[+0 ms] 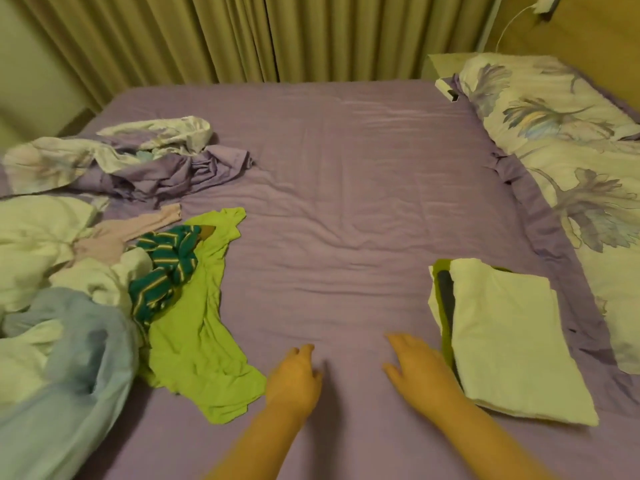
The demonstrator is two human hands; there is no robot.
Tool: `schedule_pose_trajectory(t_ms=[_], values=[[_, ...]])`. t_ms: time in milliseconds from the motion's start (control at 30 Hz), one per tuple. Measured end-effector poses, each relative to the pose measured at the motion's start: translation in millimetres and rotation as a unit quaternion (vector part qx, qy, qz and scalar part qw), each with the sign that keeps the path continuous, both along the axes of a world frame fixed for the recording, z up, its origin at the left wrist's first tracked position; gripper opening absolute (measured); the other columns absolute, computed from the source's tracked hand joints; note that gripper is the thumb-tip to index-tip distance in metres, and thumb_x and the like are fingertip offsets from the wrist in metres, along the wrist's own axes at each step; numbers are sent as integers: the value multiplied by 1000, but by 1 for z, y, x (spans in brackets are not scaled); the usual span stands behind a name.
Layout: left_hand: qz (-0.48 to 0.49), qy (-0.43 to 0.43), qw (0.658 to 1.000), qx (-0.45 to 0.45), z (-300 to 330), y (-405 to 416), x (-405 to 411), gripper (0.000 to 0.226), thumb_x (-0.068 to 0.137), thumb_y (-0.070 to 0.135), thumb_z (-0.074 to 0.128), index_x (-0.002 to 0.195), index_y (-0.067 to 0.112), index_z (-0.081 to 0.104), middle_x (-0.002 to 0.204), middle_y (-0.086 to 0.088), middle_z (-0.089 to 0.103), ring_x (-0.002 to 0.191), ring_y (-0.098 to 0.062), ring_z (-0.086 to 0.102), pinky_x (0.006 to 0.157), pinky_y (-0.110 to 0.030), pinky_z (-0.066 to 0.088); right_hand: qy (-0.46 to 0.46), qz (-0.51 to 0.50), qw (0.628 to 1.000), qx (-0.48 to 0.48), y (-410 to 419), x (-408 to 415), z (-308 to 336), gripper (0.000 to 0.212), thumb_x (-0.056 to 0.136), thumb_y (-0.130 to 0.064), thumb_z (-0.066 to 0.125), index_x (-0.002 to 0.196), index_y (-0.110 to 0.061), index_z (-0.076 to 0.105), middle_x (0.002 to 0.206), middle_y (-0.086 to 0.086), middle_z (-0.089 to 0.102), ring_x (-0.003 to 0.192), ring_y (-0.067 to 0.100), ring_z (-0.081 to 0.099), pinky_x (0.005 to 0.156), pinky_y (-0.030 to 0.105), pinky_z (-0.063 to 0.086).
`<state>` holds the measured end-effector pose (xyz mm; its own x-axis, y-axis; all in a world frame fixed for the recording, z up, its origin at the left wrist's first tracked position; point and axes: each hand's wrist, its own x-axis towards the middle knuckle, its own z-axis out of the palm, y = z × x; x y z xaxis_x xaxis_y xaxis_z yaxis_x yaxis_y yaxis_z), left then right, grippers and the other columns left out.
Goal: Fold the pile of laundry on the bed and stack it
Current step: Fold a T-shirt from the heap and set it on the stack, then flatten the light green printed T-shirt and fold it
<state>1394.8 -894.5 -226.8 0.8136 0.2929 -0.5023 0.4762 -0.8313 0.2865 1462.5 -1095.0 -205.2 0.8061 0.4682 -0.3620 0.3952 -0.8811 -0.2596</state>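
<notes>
A loose pile of laundry lies at the left of the purple bed (346,188): a lime green shirt (197,317), a teal striped garment (162,268), a pale pink piece (117,233), white cloth (38,237) and a light blue garment (69,358). At the right sits a stack of folded clothes (512,341) with a white piece on top and green and dark layers below. My left hand (294,379) hovers over bare sheet, fingers relaxed and empty, just right of the green shirt. My right hand (419,365) is spread flat beside the stack's left edge.
A crumpled purple and floral sheet (138,161) lies at the far left. Floral pillows (568,140) line the right side. Curtains (242,36) hang behind the bed. A white charger and cable (540,8) hang at the top right above a small white box (446,88).
</notes>
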Motion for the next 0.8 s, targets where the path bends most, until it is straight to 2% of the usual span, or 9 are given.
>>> schedule_pose_trajectory(t_ms=[267, 433, 500, 567, 667, 733, 800], values=[[54, 15, 998, 27, -6, 127, -71, 41, 97, 29, 42, 137, 21, 41, 132, -4, 45, 119, -25, 50, 91, -36, 44, 13, 102, 995, -6, 138, -34, -13, 57, 98, -42, 37, 149, -26, 20, 153, -9, 26, 137, 12, 30, 108, 24, 28], [61, -29, 998, 16, -25, 183, -95, 43, 96, 23, 42, 139, 19, 41, 136, -4, 39, 123, -22, 44, 97, -32, 40, 31, 126, 992, -8, 208, -51, -32, 58, 97, -46, 39, 149, -27, 21, 152, -7, 29, 136, 14, 32, 107, 27, 30], [48, -49, 997, 31, -34, 198, -97, 46, 96, 26, 45, 141, 21, 38, 141, -5, 33, 128, -23, 36, 101, -31, 37, 41, 122, 992, -4, 228, -57, -46, 58, 96, -47, 41, 148, -27, 23, 150, -7, 31, 135, 15, 33, 105, 26, 32], [40, -53, 996, 52, -44, 209, -96, 52, 96, 32, 48, 144, 25, 32, 151, -9, 18, 138, -26, 22, 105, -33, 35, 53, 102, 993, -1, 242, -66, -62, 60, 95, -48, 43, 147, -26, 23, 149, -4, 31, 133, 17, 35, 103, 26, 34], [35, -32, 998, 42, -60, 218, -92, 57, 95, 26, 50, 148, 28, 26, 158, -13, -2, 144, -30, 9, 112, -37, 29, 49, 48, 997, -29, 252, -85, -85, 71, 93, -56, 41, 151, -27, 11, 156, -1, 18, 135, 20, 32, 103, 28, 33], [30, -24, 999, 35, -67, 216, -91, 54, 95, 15, 46, 146, 25, 30, 157, -14, 4, 141, -30, 16, 111, -35, 29, 24, 32, 998, -57, 255, -100, -94, 74, 93, -56, 41, 151, -31, 4, 153, 0, 20, 133, 19, 34, 101, 29, 33], [27, -31, 998, 53, -70, 212, -91, 39, 94, 9, 42, 133, 15, 42, 145, -11, 27, 129, -26, 29, 101, -34, 37, 10, 33, 998, -56, 256, -112, -97, 68, 96, -49, 39, 152, -33, 4, 143, -2, 35, 125, 15, 43, 96, 28, 35]])
